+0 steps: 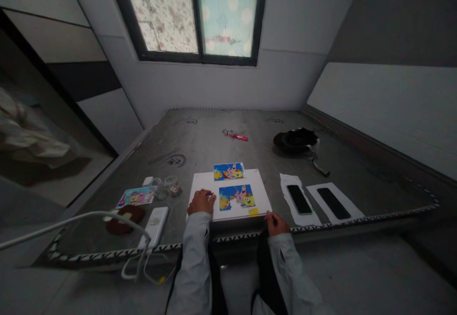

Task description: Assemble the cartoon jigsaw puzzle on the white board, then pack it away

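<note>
A white flat box lies in front of me. On it is a SpongeBob picture puzzle with a gap at its lower middle, and a loose yellow piece near the front edge. Behind the puzzle lies a matching picture card. My left hand rests on the box's left side, fingers bent together beside the puzzle; whatever is at the fingertips is too small to name. At the box's front right corner is my right hand, its fingers curled in; their inside is hidden.
Right of the box, two dark phones lie on white sheets. A black cap and a red packet lie farther back. To the left are a white power strip, a brown pouch, clear containers and a colourful card.
</note>
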`<action>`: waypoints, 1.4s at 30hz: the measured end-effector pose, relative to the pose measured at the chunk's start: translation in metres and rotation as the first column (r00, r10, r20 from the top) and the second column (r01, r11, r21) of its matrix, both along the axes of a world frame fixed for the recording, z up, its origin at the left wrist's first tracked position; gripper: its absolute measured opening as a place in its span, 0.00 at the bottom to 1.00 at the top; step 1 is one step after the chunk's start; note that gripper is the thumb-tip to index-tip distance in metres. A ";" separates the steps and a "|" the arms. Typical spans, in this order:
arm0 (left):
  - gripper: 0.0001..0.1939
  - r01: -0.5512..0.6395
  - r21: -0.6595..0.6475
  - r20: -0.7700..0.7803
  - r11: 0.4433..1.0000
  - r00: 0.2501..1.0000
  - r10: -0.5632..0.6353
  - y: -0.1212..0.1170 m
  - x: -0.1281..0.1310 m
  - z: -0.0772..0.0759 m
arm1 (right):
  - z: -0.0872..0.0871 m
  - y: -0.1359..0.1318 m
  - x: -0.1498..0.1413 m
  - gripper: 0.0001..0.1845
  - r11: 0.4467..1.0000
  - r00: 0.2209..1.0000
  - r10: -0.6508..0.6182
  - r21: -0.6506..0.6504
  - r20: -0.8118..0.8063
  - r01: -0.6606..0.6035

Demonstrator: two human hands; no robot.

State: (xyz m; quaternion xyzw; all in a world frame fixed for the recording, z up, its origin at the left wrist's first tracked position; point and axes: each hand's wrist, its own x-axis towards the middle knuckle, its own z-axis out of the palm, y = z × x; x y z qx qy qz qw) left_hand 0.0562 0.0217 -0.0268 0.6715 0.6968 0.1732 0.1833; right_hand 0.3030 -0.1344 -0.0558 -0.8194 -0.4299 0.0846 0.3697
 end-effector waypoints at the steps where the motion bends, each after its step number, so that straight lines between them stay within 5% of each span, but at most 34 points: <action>1: 0.16 0.003 -0.012 -0.020 1.000 1.000 -0.003 0.001 0.001 0.002 | 0.001 0.000 0.000 0.36 1.000 1.000 -0.001 0.002 -0.003 0.001; 10: 0.07 0.042 -0.066 -0.060 0.997 0.997 -0.046 0.009 0.007 0.014 | 0.004 -0.013 0.006 0.33 0.995 0.996 0.087 0.043 0.012 -0.087; 24: 0.10 0.034 -0.009 0.005 0.999 0.999 -0.034 -0.005 0.010 0.018 | -0.008 -0.033 0.032 0.28 0.999 0.995 0.042 -0.033 0.095 -0.039; 36: 0.08 -0.013 -0.001 0.113 1.000 0.993 0.013 -0.014 0.010 0.021 | 0.007 -0.024 0.011 0.26 0.999 0.993 0.051 -0.024 0.105 -0.049; 42: 0.14 0.071 0.108 0.228 0.992 0.969 -0.094 -0.030 0.022 0.022 | -0.003 -0.014 0.001 0.25 0.994 0.990 0.103 -0.038 0.091 -0.100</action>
